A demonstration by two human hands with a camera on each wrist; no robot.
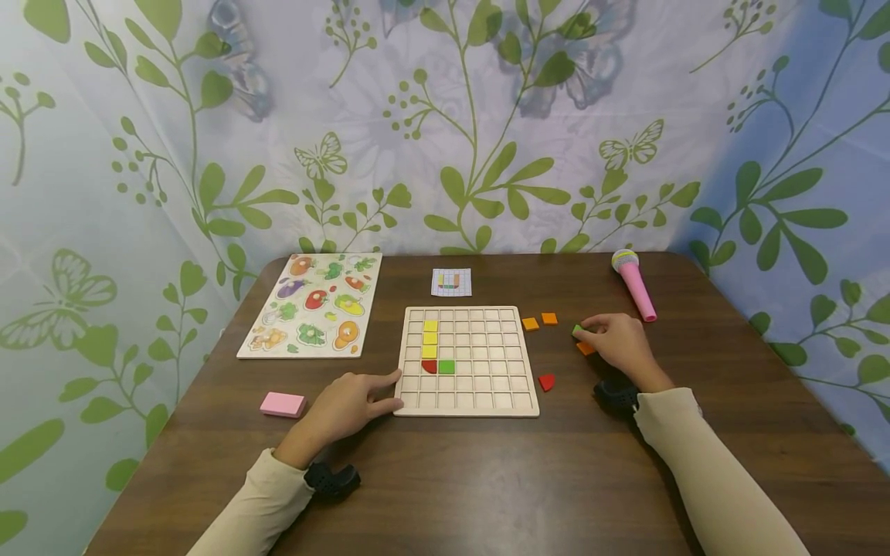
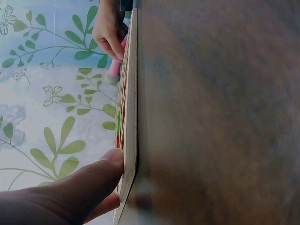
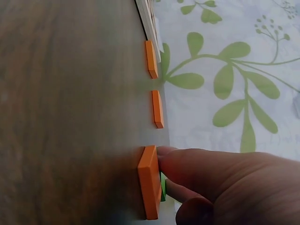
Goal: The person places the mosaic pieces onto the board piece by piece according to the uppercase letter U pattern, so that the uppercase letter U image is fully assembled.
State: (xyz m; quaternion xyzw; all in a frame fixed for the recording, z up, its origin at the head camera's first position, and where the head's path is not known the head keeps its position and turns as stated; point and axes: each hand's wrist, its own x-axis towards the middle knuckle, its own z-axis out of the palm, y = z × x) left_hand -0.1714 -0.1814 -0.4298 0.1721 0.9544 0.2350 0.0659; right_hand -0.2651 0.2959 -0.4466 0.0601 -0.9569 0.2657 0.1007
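Dark wood grain covers the tabletop point(image 1: 487, 494), its near stretch lying between two pale sleeves point(image 1: 702, 455) that slant in from either side. At the left, the left hand point(image 1: 351, 403) lies low with its thumb and forefinger apart, tips at the near left edge of a gridded board point(image 1: 487, 386); a pink block point(image 1: 283, 405) sits just outside its wrist. Farther right, the right hand point(image 1: 615, 344) bends down with fingertips together, pinching a green tile point(image 1: 577, 330) beyond the board's right side, above or against an orange tile point(image 1: 586, 348); whether it touches that one is unclear. Bare wood separates this hand from the board, with a red quarter-round point(image 1: 547, 382) near the board's edge. On the grid, three yellow tiles point(image 1: 430, 338) run up a column from a red quarter piece point(image 1: 429, 367), beside which sits a green square point(image 1: 446, 367). Two more orange tiles point(image 1: 549, 318) lie off the upper right corner. The right wrist view reveals the orange tile's thick side and only a sliver of green behind it; the left wrist view shows the board's thickness edge-on. Beyond lie a vegetable puzzle point(image 1: 316, 305), a pattern card point(image 1: 451, 283), a pink microphone point(image 1: 636, 287) and a leafy curtain point(image 1: 389, 154).
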